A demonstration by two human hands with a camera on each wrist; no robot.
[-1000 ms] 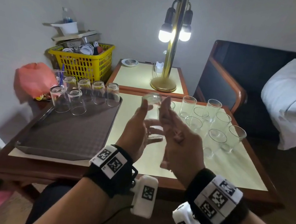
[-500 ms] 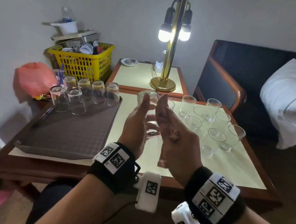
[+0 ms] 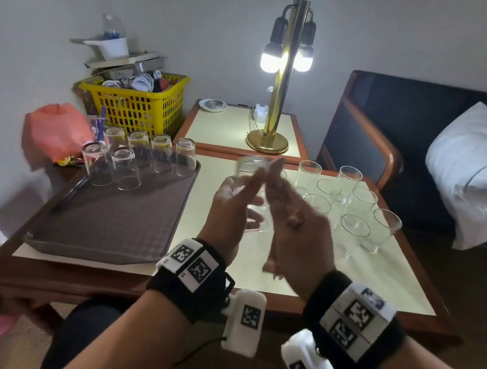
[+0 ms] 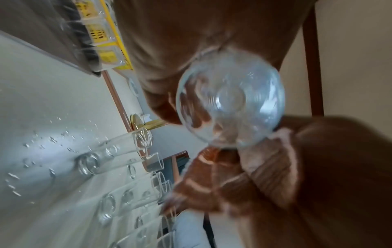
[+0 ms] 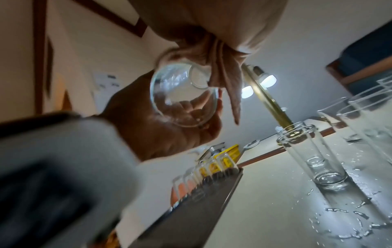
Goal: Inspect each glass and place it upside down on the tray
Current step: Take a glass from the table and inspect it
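Observation:
A clear glass is held in the air over the middle of the table, between both hands and tilted. My left hand cups it from the left with its fingers curled behind it. My right hand holds it from the right, fingers reaching up along its side. In the left wrist view the glass shows its open mouth; in the right wrist view the glass is blurred. The brown tray lies at the left with several glasses upside down along its far edge. Several upright glasses stand at the right.
A lit brass lamp stands on the side table behind. A yellow basket and an orange bag sit beyond the tray. Water drops lie on the table top. A sofa with a white pillow is at the right.
Both hands have kept the glass between them and turned it, shifting slightly up and left. The tray and the other glasses have not moved.

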